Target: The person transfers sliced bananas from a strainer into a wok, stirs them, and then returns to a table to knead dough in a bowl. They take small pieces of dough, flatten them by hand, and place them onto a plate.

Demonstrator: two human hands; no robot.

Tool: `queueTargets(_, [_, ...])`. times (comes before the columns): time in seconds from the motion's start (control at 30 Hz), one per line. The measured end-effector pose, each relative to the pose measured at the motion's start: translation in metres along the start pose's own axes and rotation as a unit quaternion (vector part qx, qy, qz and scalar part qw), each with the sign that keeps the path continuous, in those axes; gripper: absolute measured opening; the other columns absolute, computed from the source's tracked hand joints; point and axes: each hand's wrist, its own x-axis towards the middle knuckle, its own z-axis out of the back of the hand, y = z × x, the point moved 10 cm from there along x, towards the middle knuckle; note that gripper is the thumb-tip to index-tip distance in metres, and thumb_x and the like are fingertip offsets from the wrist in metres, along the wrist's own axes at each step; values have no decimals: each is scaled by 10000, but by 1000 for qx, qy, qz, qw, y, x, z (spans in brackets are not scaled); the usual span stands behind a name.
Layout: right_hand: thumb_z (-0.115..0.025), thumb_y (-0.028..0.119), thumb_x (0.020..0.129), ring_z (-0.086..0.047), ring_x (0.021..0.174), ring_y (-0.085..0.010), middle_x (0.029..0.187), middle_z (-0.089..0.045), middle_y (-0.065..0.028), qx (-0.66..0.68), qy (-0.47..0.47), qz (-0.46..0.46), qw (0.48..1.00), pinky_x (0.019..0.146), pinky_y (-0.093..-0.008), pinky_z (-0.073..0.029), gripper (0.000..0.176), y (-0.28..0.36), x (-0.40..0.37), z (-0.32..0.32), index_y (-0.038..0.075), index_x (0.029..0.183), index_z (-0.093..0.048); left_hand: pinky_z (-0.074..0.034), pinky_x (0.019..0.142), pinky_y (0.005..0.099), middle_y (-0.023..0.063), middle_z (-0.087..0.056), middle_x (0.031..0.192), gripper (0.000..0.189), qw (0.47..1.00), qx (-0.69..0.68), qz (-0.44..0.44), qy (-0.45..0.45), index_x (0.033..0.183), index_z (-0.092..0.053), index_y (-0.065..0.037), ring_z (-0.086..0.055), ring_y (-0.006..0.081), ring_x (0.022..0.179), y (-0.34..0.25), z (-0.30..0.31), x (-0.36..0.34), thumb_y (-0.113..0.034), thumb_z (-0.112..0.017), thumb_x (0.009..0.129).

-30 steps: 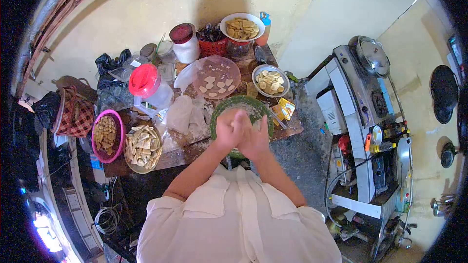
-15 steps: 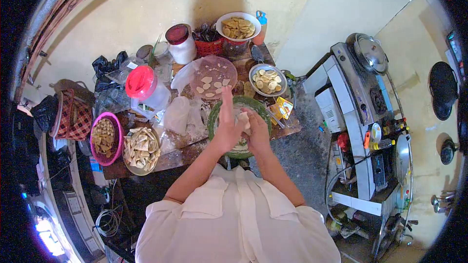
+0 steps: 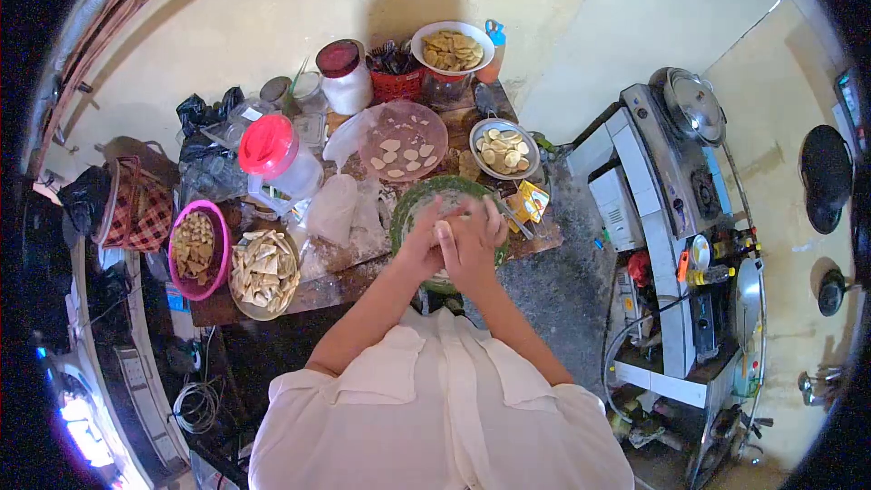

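Over a green basin (image 3: 400, 215) with white floury residue inside, my two hands are pressed together. My left hand (image 3: 422, 243) lies against my right hand (image 3: 467, 240), whose fingers are partly bent around it. The white lump of dough seen a moment earlier is now hidden between the palms. Just beyond the basin, a pink translucent tray (image 3: 374, 115) holds several flat, pale dough pieces (image 3: 390, 145). A metal bowl of round pale pieces (image 3: 504, 151) stands to its right.
On the left are a pink basket (image 3: 224, 281), a plate of cut pale strips (image 3: 263, 270) and a red-lidded pitcher (image 3: 288, 163). A bowl of yellowish chips (image 3: 451, 50) and a red-lidded jar (image 3: 345, 82) stand behind. A gas stove (image 3: 671, 159) is on the right.
My hands have closed together over the dough, which was visible at my right fingers before. My left fingers, previously stretched upward, now lie against the right hand.
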Motion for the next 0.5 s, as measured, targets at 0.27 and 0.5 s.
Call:
queueTargets(0.27, [-651,157,775,-361,1213,-336,1302,-334,-185,448,-51,-170,876,944,-431,-375,543,-24,-23,-40,114,1244,-380,-445,455,273,44,-551,750,370,993,-9,-78,-92,936,-517,-93,-590,163,632,-20,22,13,-458,-513,875])
queueTargets(0.5, [-715,328,724,-433,1176,-254,1266,-412,-119,741,131,-269,601,913,-364,-436,893,-35,-30,-84,153,1385,-140,-474,681,384,138,-573,899,354,830,456,-304,-102,1042,-528,-64,-588,279,805,-48,2,-21,-362,-371,935])
